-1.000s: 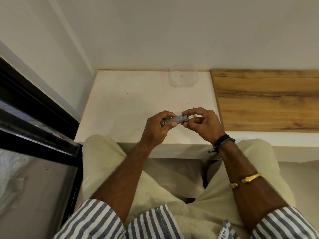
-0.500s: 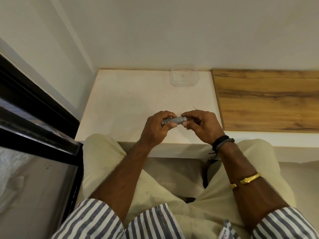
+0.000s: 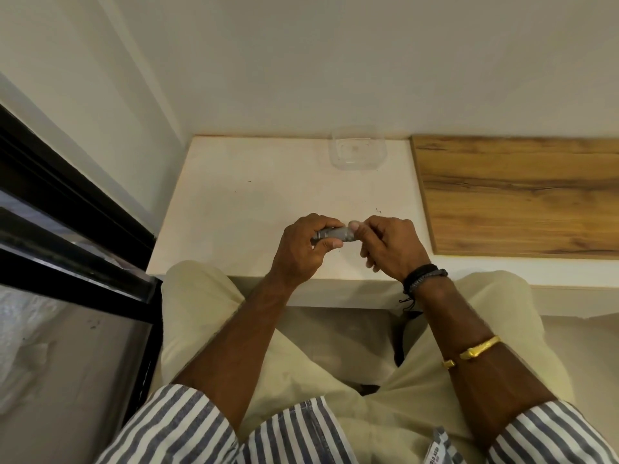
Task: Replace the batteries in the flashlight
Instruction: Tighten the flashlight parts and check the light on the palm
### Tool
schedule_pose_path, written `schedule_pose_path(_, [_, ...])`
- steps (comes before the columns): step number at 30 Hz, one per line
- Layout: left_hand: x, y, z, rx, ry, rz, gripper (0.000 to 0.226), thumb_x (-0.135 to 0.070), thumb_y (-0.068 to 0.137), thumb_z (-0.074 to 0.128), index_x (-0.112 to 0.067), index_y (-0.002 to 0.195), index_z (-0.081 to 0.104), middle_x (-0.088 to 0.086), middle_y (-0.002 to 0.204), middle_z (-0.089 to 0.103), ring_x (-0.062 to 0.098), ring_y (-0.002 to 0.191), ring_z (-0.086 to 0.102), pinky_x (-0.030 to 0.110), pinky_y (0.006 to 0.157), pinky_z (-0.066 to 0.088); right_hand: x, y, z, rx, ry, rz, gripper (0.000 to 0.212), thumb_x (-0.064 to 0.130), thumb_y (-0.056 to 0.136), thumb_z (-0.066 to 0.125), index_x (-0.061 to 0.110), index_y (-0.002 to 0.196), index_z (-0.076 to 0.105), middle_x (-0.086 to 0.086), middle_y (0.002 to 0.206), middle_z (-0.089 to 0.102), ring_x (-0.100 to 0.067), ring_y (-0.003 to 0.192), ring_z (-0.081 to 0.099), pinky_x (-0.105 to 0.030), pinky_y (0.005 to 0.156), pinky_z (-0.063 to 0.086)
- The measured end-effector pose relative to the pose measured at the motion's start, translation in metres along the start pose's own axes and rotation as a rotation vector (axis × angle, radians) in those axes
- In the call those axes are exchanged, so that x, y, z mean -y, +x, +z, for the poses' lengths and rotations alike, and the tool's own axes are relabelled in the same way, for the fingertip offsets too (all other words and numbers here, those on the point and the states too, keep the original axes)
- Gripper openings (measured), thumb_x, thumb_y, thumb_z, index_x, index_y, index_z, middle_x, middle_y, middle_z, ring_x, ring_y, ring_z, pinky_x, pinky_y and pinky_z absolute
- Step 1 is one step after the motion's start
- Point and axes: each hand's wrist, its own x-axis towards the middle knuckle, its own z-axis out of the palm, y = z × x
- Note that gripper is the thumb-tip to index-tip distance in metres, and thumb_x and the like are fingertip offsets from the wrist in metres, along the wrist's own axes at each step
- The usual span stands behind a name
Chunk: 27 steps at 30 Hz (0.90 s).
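Note:
A small grey flashlight [image 3: 336, 234] lies sideways between both hands, just above the near part of the white tabletop [image 3: 254, 202]. My left hand [image 3: 301, 251] is wrapped around its left half, thumb underneath. My right hand [image 3: 390, 246] pinches the flashlight's right end with thumb and fingertips; that end is hidden under the fingers. No batteries can be seen.
An empty clear plastic container [image 3: 357, 152] stands at the back of the tabletop against the wall. A wooden panel [image 3: 522, 195] lies on the right. A black window frame [image 3: 77, 229] runs along the left. My knees sit below the table's front edge.
My right hand's fingers have shifted around the flashlight's right end, covering more of it. Both hands stay at about the same spot.

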Motion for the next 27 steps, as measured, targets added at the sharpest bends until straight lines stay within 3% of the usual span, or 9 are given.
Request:
schedule_pose_path(3, [-0.001,-0.001,0.002,0.004,0.009,0.009,0.026,-0.022,0.087,0.072,-0.009,0.110,0.069,0.005,0.102,0.071,0.014,0.089,0.063,0.022,0.079,0.054,-0.001,0.000,0.005,-0.053,-0.018,0.051,0.059,0.054,0.104,0.042,0.014,0.070,0.068,0.003,0.052,0.065,-0.006,0.037,0.058,-0.026,0.051,0.057])
schedule_pose_path(6, [-0.001,-0.001,0.003,-0.004,-0.015,-0.022,0.025,-0.021,0.088,0.072,-0.010,0.110,0.068,0.003,0.103,0.071,0.011,0.090,0.064,0.018,0.081,0.054,-0.008,0.001,0.005,-0.076,0.150,-0.006,0.042,0.046,0.099,0.058,0.011,0.086,0.075,0.000,0.065,0.071,-0.006,0.047,0.063,-0.024,0.048,0.054])
schedule_pose_path(8, [0.001,0.000,0.003,-0.021,-0.024,-0.039,0.025,-0.020,0.088,0.072,-0.010,0.111,0.068,0.002,0.104,0.071,0.010,0.091,0.064,0.019,0.082,0.055,-0.015,0.003,0.004,-0.068,0.234,-0.055,0.024,0.032,0.094,0.071,0.012,0.105,0.077,0.000,0.080,0.074,-0.010,0.061,0.070,-0.030,0.057,0.061])
schedule_pose_path(11, [0.003,0.001,0.003,-0.020,-0.030,-0.055,0.026,-0.020,0.088,0.072,-0.009,0.111,0.069,0.002,0.106,0.072,0.012,0.093,0.065,0.022,0.083,0.055,-0.023,0.005,0.003,-0.063,0.271,-0.094,0.028,0.018,0.086,0.081,0.018,0.113,0.077,0.002,0.095,0.076,-0.017,0.079,0.073,-0.039,0.078,0.063])
schedule_pose_path(13, [0.003,0.001,0.004,-0.010,-0.022,-0.051,0.026,-0.022,0.088,0.072,-0.009,0.111,0.069,0.002,0.105,0.072,0.013,0.092,0.066,0.023,0.083,0.055,-0.025,0.006,0.002,-0.063,0.252,-0.126,0.031,0.014,0.083,0.083,0.019,0.113,0.078,0.000,0.098,0.076,-0.021,0.086,0.072,-0.041,0.085,0.062])
schedule_pose_path(18, [0.003,0.001,0.004,0.011,-0.003,-0.036,0.026,-0.024,0.088,0.072,-0.011,0.110,0.069,0.001,0.101,0.071,0.012,0.088,0.064,0.026,0.080,0.056,-0.021,0.004,-0.001,-0.028,0.224,-0.060,0.025,0.030,0.091,0.075,0.013,0.109,0.078,-0.003,0.081,0.077,-0.017,0.068,0.074,-0.036,0.072,0.065])
schedule_pose_path(22, [0.001,0.001,0.004,0.020,0.013,-0.007,0.026,-0.024,0.087,0.072,-0.011,0.109,0.069,0.002,0.099,0.070,0.013,0.085,0.063,0.025,0.077,0.055,-0.016,0.002,0.000,-0.016,0.181,0.003,0.037,0.045,0.096,0.064,0.010,0.094,0.076,-0.005,0.070,0.074,-0.018,0.054,0.071,-0.033,0.056,0.062])
schedule_pose_path(27, [0.001,0.001,0.002,0.002,-0.023,-0.028,0.025,-0.020,0.087,0.073,-0.009,0.110,0.069,0.002,0.102,0.071,0.013,0.089,0.065,0.023,0.081,0.055,-0.019,0.005,0.000,-0.014,0.240,-0.099,0.026,0.023,0.093,0.073,0.012,0.117,0.076,-0.005,0.093,0.077,-0.015,0.068,0.074,-0.035,0.067,0.065])
